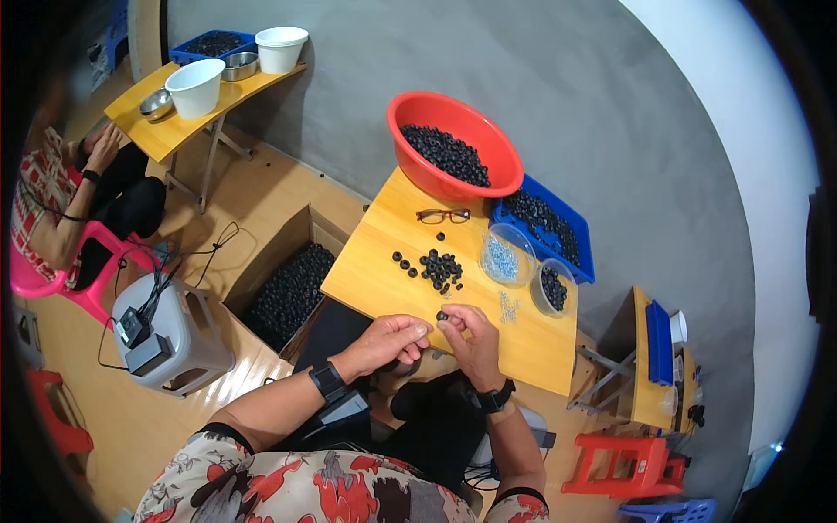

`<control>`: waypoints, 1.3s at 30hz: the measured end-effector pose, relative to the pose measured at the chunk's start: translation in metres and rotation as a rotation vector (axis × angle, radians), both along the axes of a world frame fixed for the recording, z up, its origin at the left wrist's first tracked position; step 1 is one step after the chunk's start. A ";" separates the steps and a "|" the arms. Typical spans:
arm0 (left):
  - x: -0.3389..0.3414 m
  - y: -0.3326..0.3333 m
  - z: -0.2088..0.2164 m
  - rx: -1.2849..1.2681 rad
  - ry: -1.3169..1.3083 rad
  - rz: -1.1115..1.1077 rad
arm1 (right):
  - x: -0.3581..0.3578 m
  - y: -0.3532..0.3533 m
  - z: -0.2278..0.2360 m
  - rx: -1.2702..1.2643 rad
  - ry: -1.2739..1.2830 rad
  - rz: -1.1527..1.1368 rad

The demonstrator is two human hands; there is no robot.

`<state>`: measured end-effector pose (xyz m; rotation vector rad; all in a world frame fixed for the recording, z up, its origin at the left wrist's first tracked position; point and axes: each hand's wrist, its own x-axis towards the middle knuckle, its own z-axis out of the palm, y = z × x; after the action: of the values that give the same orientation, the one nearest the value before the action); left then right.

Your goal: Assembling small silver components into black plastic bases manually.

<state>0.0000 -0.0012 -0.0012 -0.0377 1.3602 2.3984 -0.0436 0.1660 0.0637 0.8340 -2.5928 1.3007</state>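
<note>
“Black bead: which hand's gripping it?”

“Right hand, pinching; it's sitting around two o'clock from the left hand, just beyond those fingertips.”

“And those?”

“They're resting curled; whether they're gripping anything, I can't tell.”

Worktop: red basin, far-left corner; loose black pieces, centre; right hand, near edge, pinching one black piece; left hand beside.
</note>
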 end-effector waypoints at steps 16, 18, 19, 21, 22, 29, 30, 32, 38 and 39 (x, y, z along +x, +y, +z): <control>0.004 0.010 0.000 0.013 -0.071 -0.057 | 0.028 0.017 -0.029 -0.066 -0.064 0.048; 0.006 0.010 0.002 0.007 -0.068 -0.016 | 0.021 0.026 -0.027 -0.027 -0.109 0.042; 0.006 0.010 0.002 0.003 -0.062 0.031 | 0.016 0.032 -0.029 -0.026 -0.111 0.036; 0.004 0.010 0.002 0.008 -0.032 0.042 | 0.001 0.047 -0.041 -0.013 -0.224 -0.028; 0.003 0.009 0.003 0.011 0.003 0.060 | -0.006 0.053 -0.043 -0.010 -0.225 -0.034; 0.003 0.004 0.004 0.015 0.048 0.076 | -0.043 0.095 -0.045 0.074 -0.027 -0.297; 0.003 0.004 0.003 0.014 0.050 0.071 | -0.044 0.100 -0.043 0.072 -0.026 -0.302; 0.003 0.004 0.002 0.016 0.080 0.084 | -0.046 0.108 -0.040 0.244 0.027 -0.498; 0.003 0.004 0.001 -0.005 0.082 0.063 | -0.046 0.102 -0.041 0.249 0.086 -0.461; 0.004 0.005 0.002 -0.008 0.079 0.063 | -0.045 0.095 -0.040 0.248 0.083 -0.460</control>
<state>0.0041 0.0038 0.0004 0.0123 1.4237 2.4711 -0.0885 0.2614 0.0238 0.2753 -2.6887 0.8141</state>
